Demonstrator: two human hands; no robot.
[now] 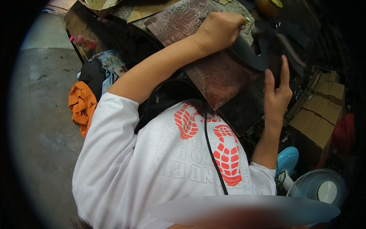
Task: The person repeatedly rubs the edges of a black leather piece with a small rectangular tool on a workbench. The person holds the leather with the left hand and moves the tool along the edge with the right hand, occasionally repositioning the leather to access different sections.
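My left hand [225,30] is closed in a fist above a worn reddish-brown board [225,76]. A small shiny bit shows at its fingertips; what it belongs to is hidden. At the right, my right hand [277,97] has its thumb and forefinger stretched up on either side of a dark, blurred piece [273,61], which it seems to hold. A dark, smooth sheet with a curved edge [248,53] lies over the board, between my hands.
A yellow-topped round container [269,7] stands at the far right. Small brown cardboard boxes [314,114] are stacked at right, above a white fan [318,187]. Leftward are a pink bottle [83,42] and orange cloth [82,105]. A black cord [211,152] hangs over my shirt.
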